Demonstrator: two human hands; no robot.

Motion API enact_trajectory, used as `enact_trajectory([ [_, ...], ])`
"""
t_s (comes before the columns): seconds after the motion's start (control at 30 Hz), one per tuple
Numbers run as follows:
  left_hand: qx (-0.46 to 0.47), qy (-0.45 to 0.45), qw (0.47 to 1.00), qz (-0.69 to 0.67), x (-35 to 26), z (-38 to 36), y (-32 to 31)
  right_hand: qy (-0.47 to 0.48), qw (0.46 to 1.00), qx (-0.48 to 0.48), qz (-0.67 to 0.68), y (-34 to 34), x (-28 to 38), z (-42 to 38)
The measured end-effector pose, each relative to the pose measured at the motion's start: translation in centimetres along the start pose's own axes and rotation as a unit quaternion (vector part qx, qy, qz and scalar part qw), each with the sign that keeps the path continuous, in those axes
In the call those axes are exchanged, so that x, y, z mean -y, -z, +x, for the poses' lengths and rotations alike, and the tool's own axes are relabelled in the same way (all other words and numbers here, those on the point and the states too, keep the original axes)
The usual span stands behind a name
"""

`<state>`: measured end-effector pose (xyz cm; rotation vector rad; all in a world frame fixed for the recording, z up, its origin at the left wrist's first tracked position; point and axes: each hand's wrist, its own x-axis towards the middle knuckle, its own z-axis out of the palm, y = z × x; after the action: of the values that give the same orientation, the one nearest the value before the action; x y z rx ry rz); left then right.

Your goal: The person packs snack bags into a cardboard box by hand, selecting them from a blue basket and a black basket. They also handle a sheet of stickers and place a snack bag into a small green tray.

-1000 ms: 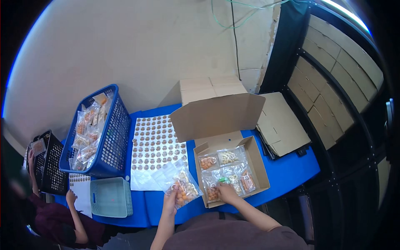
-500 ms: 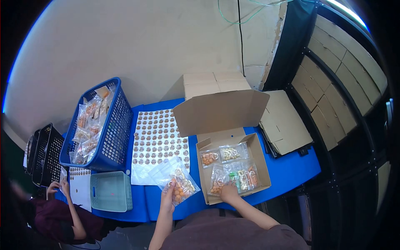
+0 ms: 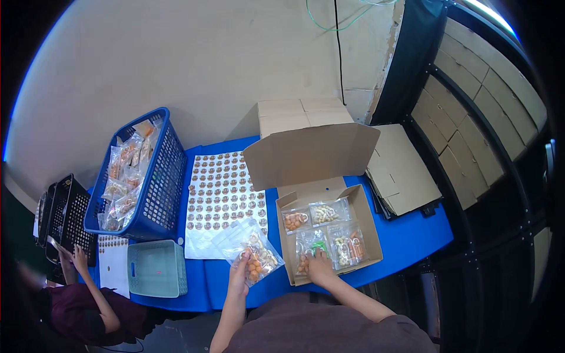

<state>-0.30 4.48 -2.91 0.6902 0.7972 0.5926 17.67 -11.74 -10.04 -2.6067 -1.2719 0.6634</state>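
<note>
My left hand (image 3: 238,275) is closed on the lower left edge of clear plastic snack bags (image 3: 262,262), held over the table's front edge left of the box. Orange balls and pale pieces show through the plastic. My right hand (image 3: 321,269) reaches into an open cardboard box (image 3: 376,259), its fingers curled down on the front left snack bag (image 3: 303,241), which shows orange balls and something green. My fingertips are partly hidden. Beside it lies a bag of pale pieces and orange sticks (image 3: 347,247). Two more bags, of orange balls (image 3: 295,220) and pale pieces (image 3: 327,214), fill the back.
A blue basket (image 3: 162,182) full of bagged snacks stands left, behind a pale green tray (image 3: 158,288). Sticker sheets (image 3: 203,250) lie beside them. Flat cardboard (image 3: 406,176) is stacked right. At far left, a co-worker's hands (image 3: 76,259) are near black baskets (image 3: 79,226).
The green-marked contents in the box have shifted left and back, with the right front bag now in fuller view. My left hand barely moved. The co-worker's hands shifted left.
</note>
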Motion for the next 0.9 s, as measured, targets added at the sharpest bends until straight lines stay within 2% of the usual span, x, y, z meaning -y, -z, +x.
enact_trajectory([
  [0.13,-0.003,0.000,1.000,0.005,0.3,0.1,0.9,-0.004,1.000,-0.016,-0.012,-1.4,-0.5,1.3],
  [0.2,0.001,0.006,1.000,0.005,0.3,0.2,1.3,-0.040,0.997,0.056,-0.018,-1.2,-0.1,1.9],
  [0.23,0.001,0.005,1.000,0.005,0.2,0.3,1.3,-0.038,0.998,0.055,-0.018,-1.2,-0.1,2.1],
  [0.3,0.004,0.003,1.000,-0.003,0.3,0.2,1.2,0.045,0.996,0.081,0.004,-1.4,-0.3,2.2],
  [0.33,0.003,0.003,1.000,-0.003,0.3,0.2,1.4,0.044,0.996,0.082,0.004,-1.6,-0.3,2.1],
  [0.53,-0.006,0.004,1.000,-0.002,0.4,0.4,1.7,0.073,0.995,0.026,0.061,-1.4,-1.4,2.1],
  [0.6,0.000,0.015,1.000,-0.012,0.6,0.5,1.7,0.032,0.997,-0.023,0.064,-1.4,-1.6,2.1],
  [0.7,0.004,0.017,1.000,-0.020,0.7,0.6,1.7,0.026,0.993,-0.069,0.090,-1.2,-1.3,2.3],
  [0.83,0.001,0.014,1.000,-0.017,0.6,0.5,1.5,0.008,0.987,-0.075,0.143,-0.3,-0.6,3.3],
  [0.9,0.006,0.005,1.000,-0.015,0.6,0.6,1.6,0.004,0.990,-0.039,0.137,-0.3,-0.5,3.7],
])
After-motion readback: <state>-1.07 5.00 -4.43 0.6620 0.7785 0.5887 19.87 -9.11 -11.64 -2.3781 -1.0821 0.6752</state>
